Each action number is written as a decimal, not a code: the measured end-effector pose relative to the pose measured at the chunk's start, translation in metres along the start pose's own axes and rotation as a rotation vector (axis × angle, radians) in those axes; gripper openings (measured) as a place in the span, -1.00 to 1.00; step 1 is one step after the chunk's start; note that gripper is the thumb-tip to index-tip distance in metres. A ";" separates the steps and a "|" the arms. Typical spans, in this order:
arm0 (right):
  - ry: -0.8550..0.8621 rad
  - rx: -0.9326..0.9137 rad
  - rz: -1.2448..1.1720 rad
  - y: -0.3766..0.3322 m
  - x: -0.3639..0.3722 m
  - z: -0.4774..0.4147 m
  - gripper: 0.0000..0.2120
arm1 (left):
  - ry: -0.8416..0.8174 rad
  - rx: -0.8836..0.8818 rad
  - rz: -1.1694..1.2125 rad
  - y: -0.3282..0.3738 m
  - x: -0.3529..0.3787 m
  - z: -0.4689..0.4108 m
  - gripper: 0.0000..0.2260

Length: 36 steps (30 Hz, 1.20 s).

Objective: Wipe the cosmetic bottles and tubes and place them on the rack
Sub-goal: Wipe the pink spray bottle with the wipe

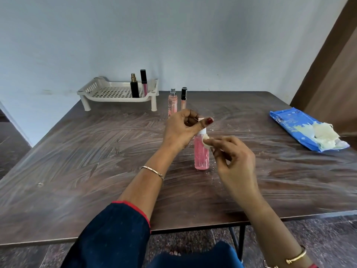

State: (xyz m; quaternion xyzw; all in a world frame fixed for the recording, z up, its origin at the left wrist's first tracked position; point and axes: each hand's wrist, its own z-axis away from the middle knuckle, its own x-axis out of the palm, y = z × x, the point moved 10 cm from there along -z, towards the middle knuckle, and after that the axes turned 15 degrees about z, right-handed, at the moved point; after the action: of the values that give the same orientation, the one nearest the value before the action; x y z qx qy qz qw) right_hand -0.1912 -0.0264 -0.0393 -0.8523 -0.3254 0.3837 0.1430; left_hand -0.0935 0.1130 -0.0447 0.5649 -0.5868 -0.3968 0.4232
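Dark wood table (pixel 92 155) against a pale wall, streaked with wipe marks, and the work is at its middle. A pink bottle (pixel 201 155) stands upright on the table between the two hands, long axis vertical, base down.

Her left hand (pixel 180 132) comes in from the left and above, fingers curled, thumb and fingertips pinching the cap to steady it. Her right hand (pixel 233 155) comes from the right, fingers pinching a small wad (pixel 206 141) of wipe that touches the bottle just under the white collar. So the wad sits high on the bottle and the whole pink body lies straight below it. I'd judge the next stroke runs down that vertical axis while the left hand keeps the top still.

The rack (pixel 116 92) stands at the far left, well apart from the bottle, with a black bottle (pixel 134 88) and a gloss (pixel 144 82) already upright in it. The left hand is the nearer one for the carry. A spray bottle (pixel 172 103) and a tube (pixel 183 98) wait just beyond the hands. The wipes pack (pixel 301 130) lies far right.
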 end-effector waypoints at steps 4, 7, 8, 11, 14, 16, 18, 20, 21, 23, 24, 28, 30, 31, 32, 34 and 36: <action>-0.005 -0.096 0.117 -0.008 0.005 0.002 -0.69 | -0.020 0.029 -0.037 0.004 0.003 0.003 -0.79; 0.008 -0.101 0.136 -0.005 0.004 0.003 -0.68 | -0.073 -0.003 -0.034 0.002 0.005 0.003 -0.77; 0.012 -0.103 0.145 -0.005 0.003 0.003 -0.68 | -0.100 -0.029 -0.015 0.000 0.005 0.003 -0.77; 0.021 -0.110 0.167 -0.007 0.005 0.002 -0.68 | -0.167 -0.125 0.092 -0.007 0.006 0.003 -0.77; 0.035 -0.128 0.205 -0.014 0.009 -0.002 -0.71 | -0.194 -0.169 0.163 -0.010 0.004 0.003 -0.79; 0.055 -0.132 0.223 -0.018 0.009 -0.006 -0.74 | -0.206 -0.176 0.185 -0.009 0.004 0.004 -0.79; 0.076 -0.137 0.239 -0.021 0.007 -0.009 -0.75 | -0.212 -0.182 0.193 -0.009 0.003 0.005 -0.78; 0.082 -0.160 0.264 -0.024 0.006 -0.010 -0.76 | -0.213 -0.184 0.204 -0.009 0.003 0.005 -0.79; 0.075 -0.177 0.284 -0.025 0.007 -0.010 -0.76 | -0.214 -0.183 0.210 -0.009 0.004 0.005 -0.80; 0.034 -0.207 0.323 -0.026 0.010 -0.006 -0.75 | -0.210 -0.184 0.216 -0.011 0.003 0.004 -0.83; 0.002 -0.212 0.337 -0.025 0.012 -0.004 -0.74 | -0.202 -0.188 0.221 -0.012 0.002 0.004 -0.84; -0.135 -0.206 0.387 -0.021 0.020 0.008 -0.80 | -0.159 -0.217 0.218 -0.016 -0.003 0.002 -0.79; -0.199 -0.202 0.411 -0.020 0.024 0.013 -0.78 | -0.146 -0.225 0.212 -0.017 -0.005 0.002 -0.78; -0.223 -0.206 0.427 -0.020 0.025 0.014 -0.76 | -0.140 -0.232 0.221 -0.018 -0.006 0.002 -0.80; -0.242 -0.211 0.444 -0.021 0.026 0.016 -0.76 | -0.134 -0.240 0.231 -0.020 -0.007 0.002 -0.81; -0.277 -0.222 0.475 -0.023 0.029 0.019 -0.76 | -0.124 -0.251 0.234 -0.021 -0.009 0.003 -0.80; -0.307 -0.222 0.494 -0.023 0.032 0.023 -0.73 | -0.121 -0.256 0.225 -0.021 -0.011 0.004 -0.77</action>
State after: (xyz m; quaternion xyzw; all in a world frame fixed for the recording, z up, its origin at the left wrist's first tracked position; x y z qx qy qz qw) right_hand -0.2027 0.0117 -0.0607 -0.8480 -0.1661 0.4934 -0.0993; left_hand -0.0907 0.1225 -0.0662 0.4124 -0.6152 -0.4517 0.4974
